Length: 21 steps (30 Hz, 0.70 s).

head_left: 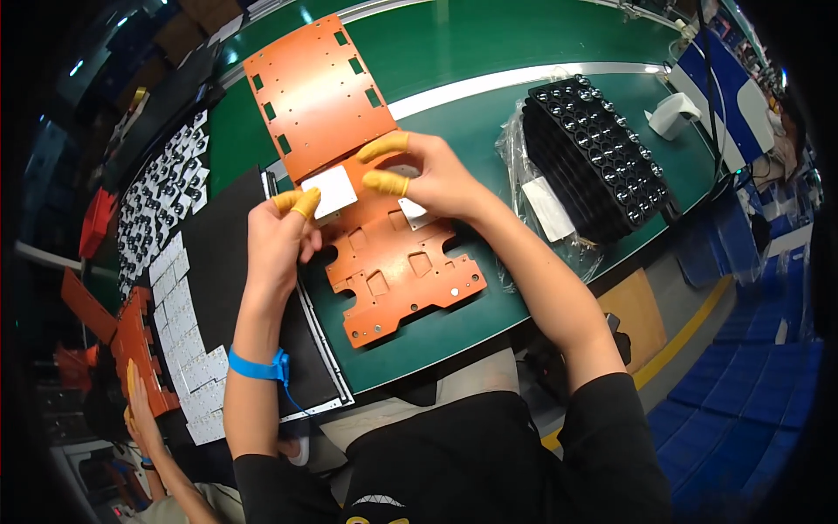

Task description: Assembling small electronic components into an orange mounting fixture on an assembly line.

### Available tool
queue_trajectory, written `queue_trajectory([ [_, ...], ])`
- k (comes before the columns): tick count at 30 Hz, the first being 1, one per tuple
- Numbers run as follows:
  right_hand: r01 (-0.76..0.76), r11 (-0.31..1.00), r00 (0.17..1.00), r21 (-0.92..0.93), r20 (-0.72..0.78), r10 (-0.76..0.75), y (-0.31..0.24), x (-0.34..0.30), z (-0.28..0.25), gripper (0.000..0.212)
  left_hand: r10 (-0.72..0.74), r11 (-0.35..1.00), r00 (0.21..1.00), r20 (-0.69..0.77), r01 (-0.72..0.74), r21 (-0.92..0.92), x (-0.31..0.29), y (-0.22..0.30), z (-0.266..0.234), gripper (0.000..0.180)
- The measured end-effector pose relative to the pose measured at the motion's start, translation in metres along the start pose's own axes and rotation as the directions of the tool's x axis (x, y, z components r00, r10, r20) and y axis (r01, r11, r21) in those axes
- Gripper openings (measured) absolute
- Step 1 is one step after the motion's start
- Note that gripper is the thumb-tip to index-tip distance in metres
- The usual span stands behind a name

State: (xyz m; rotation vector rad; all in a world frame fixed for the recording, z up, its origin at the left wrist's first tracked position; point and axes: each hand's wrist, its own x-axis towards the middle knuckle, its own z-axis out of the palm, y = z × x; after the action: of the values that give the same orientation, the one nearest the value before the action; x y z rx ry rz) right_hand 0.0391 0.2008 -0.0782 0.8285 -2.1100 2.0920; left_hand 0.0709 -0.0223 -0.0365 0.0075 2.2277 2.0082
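An orange fixture plate [397, 279] with square cut-outs lies on the green conveyor belt [489, 122] in front of me. My left hand [279, 236], with yellow finger cots, pinches the edge of a small white square piece [332, 189] resting on the plate's upper left. Over the plate's upper part, my right hand [428, 175], also in yellow cots, presses on another small white piece [412, 210]. A blue strap [257, 367] with a cord circles my left wrist.
A second orange plate [314, 87] lies farther up the belt. A black tray stack [598, 157] with round lenses sits on plastic at right. Rows of white square pieces [179, 306] cover a black mat [227, 244] at left. Another person's hand [140, 410] holds orange plates at lower left.
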Motion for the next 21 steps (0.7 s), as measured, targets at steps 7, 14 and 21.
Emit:
queue_trajectory([
  [7,-0.049,0.994,0.982,-0.100,-0.188,0.029,-0.001,0.004,-0.001,0.025,-0.238,0.925,0.970,-0.056,0.244,0.291,-0.028,-0.003,-0.023,0.025],
  [14,-0.114,0.987,0.989,-0.110,-0.112,0.101,0.005,0.003,0.001,0.020,-0.336,0.886,0.941,-0.039,0.330,0.327,-0.043,-0.012,-0.008,0.028],
  [21,-0.066,0.995,0.992,-0.072,-0.115,0.058,0.008,0.003,0.006,0.024,-0.384,0.804,0.923,-0.028,0.349,0.482,-0.038,-0.006,-0.002,0.029],
])
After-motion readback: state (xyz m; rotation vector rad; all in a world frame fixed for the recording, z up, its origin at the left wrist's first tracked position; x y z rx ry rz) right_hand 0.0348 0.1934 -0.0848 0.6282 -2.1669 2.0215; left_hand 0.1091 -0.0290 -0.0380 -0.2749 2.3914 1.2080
